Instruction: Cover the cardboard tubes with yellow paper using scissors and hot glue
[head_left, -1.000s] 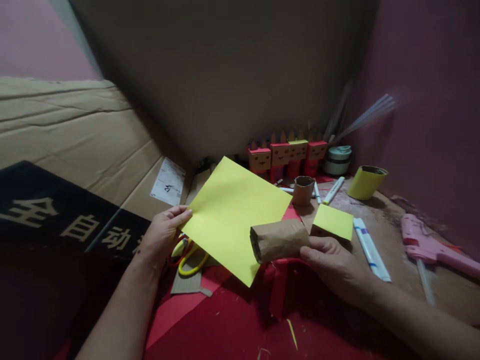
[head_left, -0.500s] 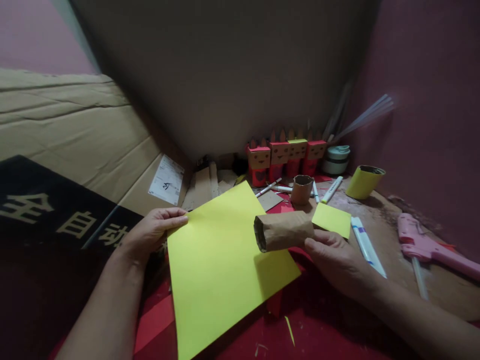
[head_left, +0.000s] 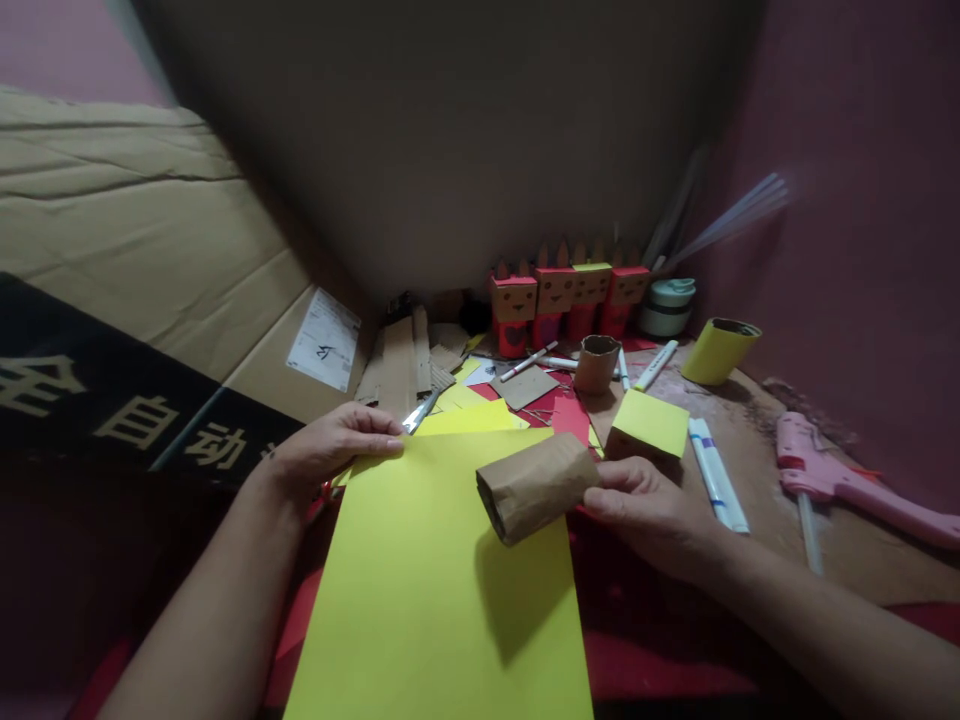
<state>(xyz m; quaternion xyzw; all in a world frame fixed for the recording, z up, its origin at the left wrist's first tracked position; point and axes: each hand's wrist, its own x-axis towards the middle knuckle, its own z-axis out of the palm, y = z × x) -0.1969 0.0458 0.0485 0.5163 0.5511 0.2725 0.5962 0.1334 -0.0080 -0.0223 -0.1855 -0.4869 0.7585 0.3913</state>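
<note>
My left hand pinches the upper left corner of a large yellow sheet of paper, thumb on top. Between the thumb and fingers of my right hand is a brown cardboard tube, held by its right end. The tube lies sideways over the sheet's upper right part and casts a shadow on it. Its open end faces left. Just past my right hand sits a yellow-topped box. Scissors lie beyond my left fingers, partly hidden.
Cardboard figures with faces line the back. A short brown tube, a yellow tube, markers and a pink glue gun lie to the right. A big cardboard box slants along the left.
The yellow sheet has turned and come down toward me, uncovering paper scraps and scissors behind it. The brown tube has moved left and tilted, still in my right hand.
</note>
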